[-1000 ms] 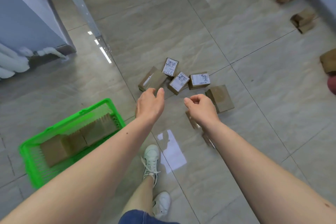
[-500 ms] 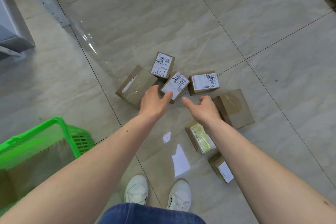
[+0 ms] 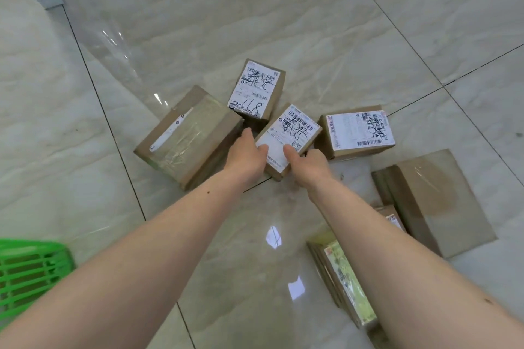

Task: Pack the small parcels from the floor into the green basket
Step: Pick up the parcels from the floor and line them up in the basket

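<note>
My left hand (image 3: 249, 154) and right hand (image 3: 310, 164) clasped the middle labelled parcel (image 3: 295, 129) between them, thumbs on its label, fingers curled down its sides.

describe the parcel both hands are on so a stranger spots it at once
On the tiled floor, a cluster of brown boxes lies right of the green basket. Three at the far side show scribbled white labels; it is the middle parcel, turned diagonally. Only it has the left hand and right hand gripping it.
</note>
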`<action>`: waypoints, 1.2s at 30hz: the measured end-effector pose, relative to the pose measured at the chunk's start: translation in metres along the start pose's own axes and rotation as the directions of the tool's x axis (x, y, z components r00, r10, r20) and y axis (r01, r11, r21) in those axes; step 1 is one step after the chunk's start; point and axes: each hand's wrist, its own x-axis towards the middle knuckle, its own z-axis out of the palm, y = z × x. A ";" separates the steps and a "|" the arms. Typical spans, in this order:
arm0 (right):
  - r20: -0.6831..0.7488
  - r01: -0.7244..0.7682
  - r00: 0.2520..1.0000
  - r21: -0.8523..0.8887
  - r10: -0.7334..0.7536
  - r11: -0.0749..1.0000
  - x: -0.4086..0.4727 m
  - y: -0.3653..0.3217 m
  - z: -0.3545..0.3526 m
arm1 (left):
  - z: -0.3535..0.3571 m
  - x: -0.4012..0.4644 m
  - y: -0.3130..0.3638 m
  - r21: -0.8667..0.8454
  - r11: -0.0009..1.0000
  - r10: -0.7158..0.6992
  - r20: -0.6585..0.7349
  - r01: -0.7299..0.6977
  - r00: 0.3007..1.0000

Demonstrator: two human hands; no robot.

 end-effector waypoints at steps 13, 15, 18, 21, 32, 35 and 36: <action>-0.013 0.049 0.999 -0.038 -0.049 0.998 -0.094 -0.028 -0.027 | -0.047 -0.094 0.020 -0.141 0.989 -0.061 -0.048 0.054 0.997; 0.015 0.063 0.998 -0.040 -0.063 0.997 -0.133 -0.046 -0.035 | -0.073 -0.130 0.029 -0.183 0.979 -0.106 -0.074 0.091 0.992; 0.045 0.086 0.996 -0.074 -0.083 0.994 -0.194 -0.076 -0.043 | -0.117 -0.182 0.043 -0.235 0.964 -0.154 -0.118 0.123 0.981; 0.088 0.107 0.991 -0.112 -0.098 0.988 -0.255 -0.111 -0.047 | -0.165 -0.234 0.053 -0.294 0.940 -0.230 -0.175 0.172 0.957; 0.314 0.280 0.927 -0.212 -0.206 0.936 -0.424 -0.205 0.005 | -0.321 -0.385 0.036 -0.460 0.866 -0.374 -0.336 0.196 0.864; 0.378 0.314 0.901 -0.235 -0.211 0.920 -0.457 -0.219 0.031 | -0.351 -0.412 0.015 -0.484 0.857 -0.374 -0.350 0.175 0.859; 0.394 0.324 0.894 -0.241 -0.213 0.915 -0.467 -0.222 0.041 | -0.360 -0.419 0.007 -0.500 0.848 -0.386 -0.355 0.176 0.852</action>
